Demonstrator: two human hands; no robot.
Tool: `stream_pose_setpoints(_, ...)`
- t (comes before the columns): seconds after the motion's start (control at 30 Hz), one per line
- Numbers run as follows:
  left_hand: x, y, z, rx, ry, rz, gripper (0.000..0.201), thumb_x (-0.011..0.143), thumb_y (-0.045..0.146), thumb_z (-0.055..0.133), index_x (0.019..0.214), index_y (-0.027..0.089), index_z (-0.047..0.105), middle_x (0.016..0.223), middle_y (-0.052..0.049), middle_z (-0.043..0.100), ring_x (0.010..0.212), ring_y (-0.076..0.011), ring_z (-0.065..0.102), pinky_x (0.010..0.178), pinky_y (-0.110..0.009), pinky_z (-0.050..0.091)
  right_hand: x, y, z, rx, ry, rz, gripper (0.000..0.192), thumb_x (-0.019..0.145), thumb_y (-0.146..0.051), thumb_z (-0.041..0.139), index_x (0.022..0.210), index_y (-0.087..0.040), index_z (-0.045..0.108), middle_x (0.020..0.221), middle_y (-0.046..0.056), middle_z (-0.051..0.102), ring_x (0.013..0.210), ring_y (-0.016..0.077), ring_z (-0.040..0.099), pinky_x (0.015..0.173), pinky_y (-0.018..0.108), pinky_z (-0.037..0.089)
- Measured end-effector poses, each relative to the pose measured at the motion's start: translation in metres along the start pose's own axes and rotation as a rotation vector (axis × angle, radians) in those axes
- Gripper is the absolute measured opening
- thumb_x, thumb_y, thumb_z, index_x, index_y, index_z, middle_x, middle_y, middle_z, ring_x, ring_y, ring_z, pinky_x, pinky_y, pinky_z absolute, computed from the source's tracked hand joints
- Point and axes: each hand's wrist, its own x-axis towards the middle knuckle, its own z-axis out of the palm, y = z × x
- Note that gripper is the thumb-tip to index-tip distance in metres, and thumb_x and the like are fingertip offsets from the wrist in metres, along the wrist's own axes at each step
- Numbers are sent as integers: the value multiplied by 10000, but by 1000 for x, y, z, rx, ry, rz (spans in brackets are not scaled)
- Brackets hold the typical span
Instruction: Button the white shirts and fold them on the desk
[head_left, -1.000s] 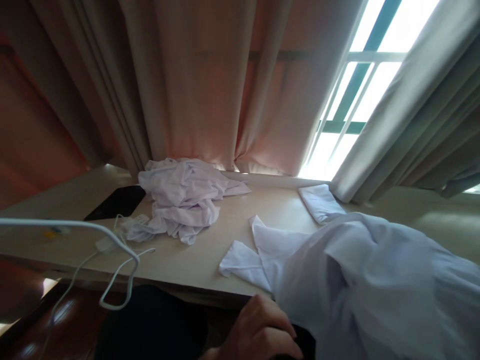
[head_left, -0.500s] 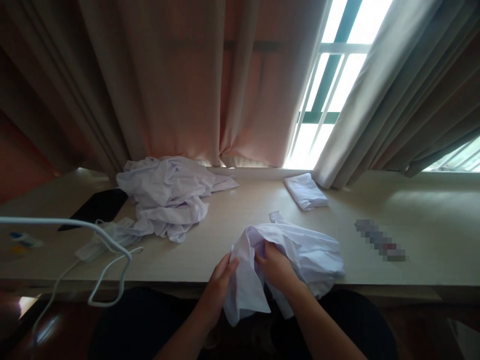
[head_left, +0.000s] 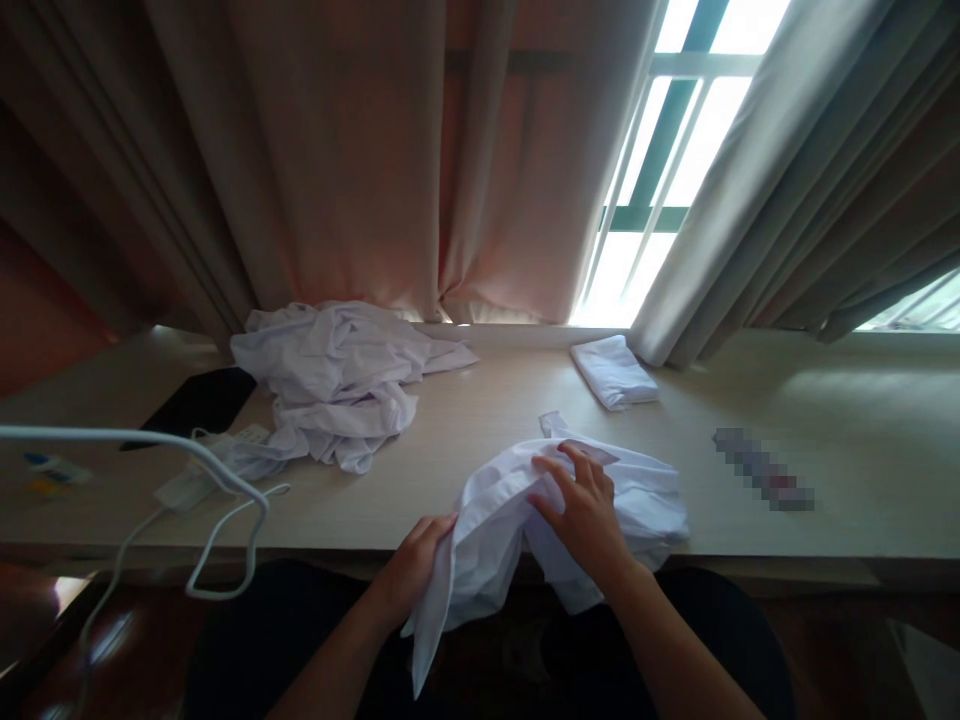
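Head view looks down on a long pale worktop (head_left: 480,440) running under a window, with heavy curtains (head_left: 337,160) hanging behind its far edge and parted at the right to show bright panes. Toward the far-left part of the worktop lies a crumpled heap of white clothes (head_left: 337,385), its loose ends trailing toward the left. Just left of that heap a flat black object (head_left: 196,402) lies on the surface. At the near edge, about the middle, a white garment (head_left: 615,495) is bunched up, part of it resting on the worktop and part hanging over the near edge toward the person's lap. The right hand (head_left: 581,515) lies on top of this garment with fingers spread, pressing into the cloth rather than closing round it. The left hand (head_left: 416,565) sits at the near edge, closed on a hanging fold of the same garment. A white hanger (head_left: 225,510) juts in from the left edge, its hook curling below the near edge of the worktop. Near the far edge, right of centre and close to the foot of the right curtain, sits a small folded white cloth (head_left: 613,372), well apart from the garment in hand.
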Motion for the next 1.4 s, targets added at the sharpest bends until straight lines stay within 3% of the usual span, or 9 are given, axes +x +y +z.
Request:
stream_pose_setpoints(0.17,-10,16,-10,61,-230,-111,555,890,647,465,906,149,710,883,-51,704,883,-248,611,813,-313,454,-6,9,2,-49,-4,-33,161,899,-301,602,1004,-306,723,1530,54,404,1481,378,208,1119,647,221)
stream_pose_setpoints(0.3,-14,24,-23,270,-370,119,544,855,666,515,922,155,688,877,-51,695,835,-245,608,755,-280,431,-4,15,-18,0,-89,-133,156,923,-284,554,879,-256,701,1495,35,480,1493,362,215,1148,680,36)
stream_pose_setpoints(0.43,-13,18,-28,620,-323,233,613,716,660,697,1150,231,629,1056,-75,687,947,-300,633,809,-306,419,1,16,-37,118,-397,-48,217,950,-335,491,835,-224,638,908,44,722,989,245,654,1102,538,286)
stream_pose_setpoints(0.53,-14,9,-11,794,-181,340,722,673,637,746,1264,256,581,1210,-111,617,1126,-342,564,933,-383,406,5,9,-42,188,-531,132,309,953,-395,459,732,-209,567,676,19,636,690,185,591,754,337,437)
stream_pose_setpoints(0.67,-18,1,25,834,49,419,566,759,461,719,1254,229,571,1197,-124,570,1129,-320,519,939,-421,417,7,1,-41,325,-602,205,319,936,-404,481,705,-194,548,684,8,612,678,162,550,614,277,338)
stream_pose_setpoints(0.8,-22,0,44,771,131,422,319,783,228,650,1098,217,605,1075,-94,578,1050,-282,538,908,-402,436,7,4,-42,362,-672,242,343,920,-409,502,672,-177,551,660,4,587,657,147,510,597,276,297)
stream_pose_setpoints(1.1,-28,16,83,589,123,440,324,800,419,703,1015,213,576,988,-58,595,987,-256,564,813,-355,444,7,-7,-47,372,-681,261,396,907,-432,511,619,-163,552,594,-3,534,612,129,451,577,291,246)
stream_pose_setpoints(1.23,-21,27,83,626,90,466,74,871,233,557,915,217,614,935,-48,609,941,-220,562,794,-322,405,6,-8,-47,387,-718,260,406,905,-439,519,602,-168,530,570,-8,499,599,125,426,569,288,243)
stream_pose_setpoints(1.4,-13,30,61,599,-62,344,179,881,218,485,827,204,655,848,-32,632,811,-186,562,720,-301,358,3,2,-50,419,-717,220,361,897,-412,552,639,-161,572,783,29,597,715,142,516,645,279,316)
